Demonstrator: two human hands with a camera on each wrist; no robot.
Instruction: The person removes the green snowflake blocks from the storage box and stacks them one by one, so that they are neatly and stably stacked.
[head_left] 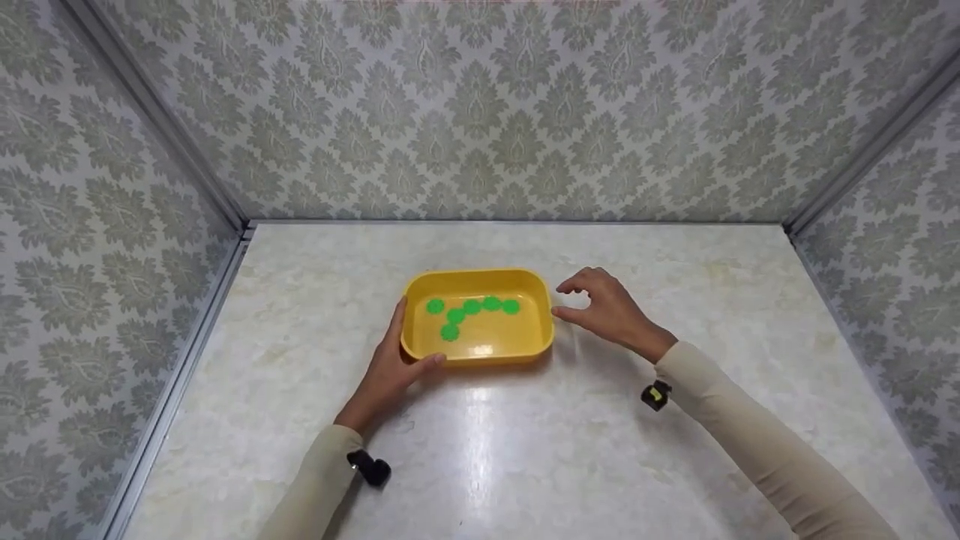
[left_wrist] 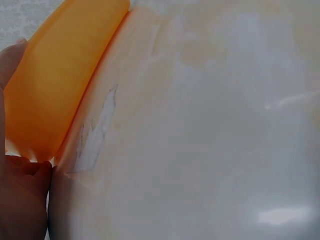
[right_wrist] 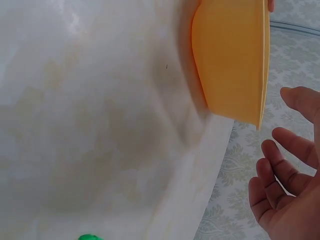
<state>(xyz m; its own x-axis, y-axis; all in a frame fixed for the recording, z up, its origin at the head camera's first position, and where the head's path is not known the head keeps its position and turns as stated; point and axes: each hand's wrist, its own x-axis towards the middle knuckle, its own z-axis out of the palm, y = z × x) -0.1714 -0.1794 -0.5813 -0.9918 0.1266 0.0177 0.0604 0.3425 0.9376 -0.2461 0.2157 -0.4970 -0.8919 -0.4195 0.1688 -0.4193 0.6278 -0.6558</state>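
A yellow plastic tub (head_left: 504, 336) stands on the table with several small green pieces with scalloped edges (head_left: 472, 306) lying on its bottom. My left hand (head_left: 387, 376) holds the tub's left front corner, fingers along the left side and thumb at the front rim. In the left wrist view, part of that hand (left_wrist: 22, 200) shows against the tub's orange-looking wall (left_wrist: 60, 75). Just off the tub's right end is my right hand (head_left: 611, 309), thumb and fingers apart with nothing between them. The right wrist view shows a gap between its fingers (right_wrist: 287, 172) and the tub (right_wrist: 230, 60).
The pale marbled table (head_left: 315, 300) is bounded by patterned wall panels (head_left: 480, 112) at the back and both sides. A small green thing (right_wrist: 90, 237), mostly cut off, shows at the bottom edge of the right wrist view. Black cameras (head_left: 369, 468) sit on both wrists.
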